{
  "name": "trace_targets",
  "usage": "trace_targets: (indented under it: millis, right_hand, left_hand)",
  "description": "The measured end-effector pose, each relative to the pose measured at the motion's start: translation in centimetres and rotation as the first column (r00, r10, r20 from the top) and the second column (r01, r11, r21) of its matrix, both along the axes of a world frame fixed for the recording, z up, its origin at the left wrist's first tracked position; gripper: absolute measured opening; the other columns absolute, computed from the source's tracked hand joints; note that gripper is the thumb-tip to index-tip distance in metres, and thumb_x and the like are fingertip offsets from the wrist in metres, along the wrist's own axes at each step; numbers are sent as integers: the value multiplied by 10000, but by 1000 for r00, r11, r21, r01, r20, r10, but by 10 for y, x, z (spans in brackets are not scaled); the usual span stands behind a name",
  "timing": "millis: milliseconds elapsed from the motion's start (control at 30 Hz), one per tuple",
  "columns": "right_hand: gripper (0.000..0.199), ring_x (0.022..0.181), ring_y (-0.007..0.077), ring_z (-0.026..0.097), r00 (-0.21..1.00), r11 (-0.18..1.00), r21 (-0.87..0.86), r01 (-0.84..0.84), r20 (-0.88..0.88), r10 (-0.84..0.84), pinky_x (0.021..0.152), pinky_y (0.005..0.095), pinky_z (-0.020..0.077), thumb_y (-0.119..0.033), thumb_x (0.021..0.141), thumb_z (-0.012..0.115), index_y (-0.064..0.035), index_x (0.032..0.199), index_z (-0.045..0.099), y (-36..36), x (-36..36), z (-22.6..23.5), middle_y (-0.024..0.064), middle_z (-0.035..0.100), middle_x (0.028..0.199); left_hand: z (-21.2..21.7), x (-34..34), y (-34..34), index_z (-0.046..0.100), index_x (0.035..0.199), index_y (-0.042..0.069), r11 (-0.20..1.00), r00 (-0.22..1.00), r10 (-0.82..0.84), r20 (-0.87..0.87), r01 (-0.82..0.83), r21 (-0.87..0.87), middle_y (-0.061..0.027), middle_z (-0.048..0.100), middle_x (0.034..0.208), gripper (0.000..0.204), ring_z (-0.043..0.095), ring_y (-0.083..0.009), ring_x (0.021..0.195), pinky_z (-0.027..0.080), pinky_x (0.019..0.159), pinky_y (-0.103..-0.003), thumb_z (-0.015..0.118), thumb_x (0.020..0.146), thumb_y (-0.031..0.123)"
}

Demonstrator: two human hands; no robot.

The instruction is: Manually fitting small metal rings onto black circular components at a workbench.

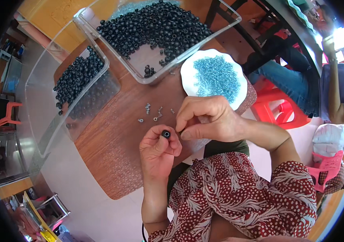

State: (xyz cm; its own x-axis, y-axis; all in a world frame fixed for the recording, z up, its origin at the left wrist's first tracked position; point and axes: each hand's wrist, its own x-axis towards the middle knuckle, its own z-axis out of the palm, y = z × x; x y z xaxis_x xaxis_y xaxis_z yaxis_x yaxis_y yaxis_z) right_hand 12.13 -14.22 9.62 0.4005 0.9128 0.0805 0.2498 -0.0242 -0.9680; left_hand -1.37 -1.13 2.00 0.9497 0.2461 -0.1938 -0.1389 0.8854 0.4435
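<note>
Black bead (166, 133) sits pinched at my left hand (157, 151) fingertips, hole facing up toward the camera. Right hand (206, 119) is just beside it on the right, fingers curled shut in a pinch, contents too small to tell. Both hover over the counter (111, 161) edge

Your left hand (157, 151) sits at the centre of the frame, fingers curled into a loose fist, thumb and forefinger pinched at the top. Your right hand (206, 119) is just beside it, upper right, knuckles up, fingertips pinched together and pointing at the left. Both forearms enter from the lower edge.
</note>
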Motion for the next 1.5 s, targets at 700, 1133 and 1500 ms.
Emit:
trace_targets:
  millis: [700, 1133, 1500]
  right_hand:
    - [158, 800, 148, 603, 987, 980, 123, 159, -57, -153, 663, 253, 479, 32, 721, 725, 2, 864, 666, -13, -26, -40, 73, 627, 865]
    - [147, 791, 164, 586, 987, 974, 185, 134, 59, -147, 664, 274, 484, 20, 727, 701, -16, 856, 641, -11, -28, -41, 46, 598, 824]
    - [143, 792, 160, 581, 987, 977, 156, 143, 51, -153, 666, 267, 482, 21, 726, 698, -32, 850, 650, -10, -29, -42, 37, 592, 819]
  left_hand:
    - [2, -19, -18, 563, 1006, -9, 995, 996, 25, -82, -17, 95, -89, 602, 817, 228, 541, -164, 676, 418, 525, -279, 645, 848, 132]
    - [1, -20, -19, 580, 1015, -49, 996, 993, 34, -113, -25, 82, -104, 627, 815, 225, 567, -158, 646, 443, 556, -263, 643, 845, 86]
    - [-1, -21, -20, 581, 1023, -42, 987, 988, 41, -149, -16, 162, -101, 621, 814, 249, 552, -160, 635, 430, 539, -270, 652, 841, 113]
